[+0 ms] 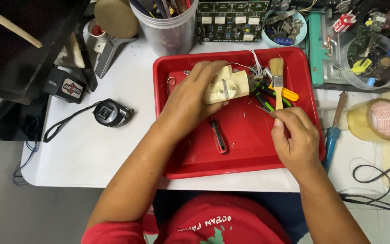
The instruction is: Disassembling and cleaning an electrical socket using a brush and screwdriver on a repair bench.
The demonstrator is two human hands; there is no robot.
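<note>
The tray is glossy red plastic with a smooth finish. The plug block under the left hand is matt cream plastic carrying bright metal prongs. The brush held by the right hand has a pale wooden handle, a shiny metal band and light bristles. The screwdriver has a red and black rubbery handle. The surface is smooth, matt white. The tape roll is glossy and translucent.

An electronics repair workbench: circuit board, soldering iron, tape roll, tub of tools.
</note>
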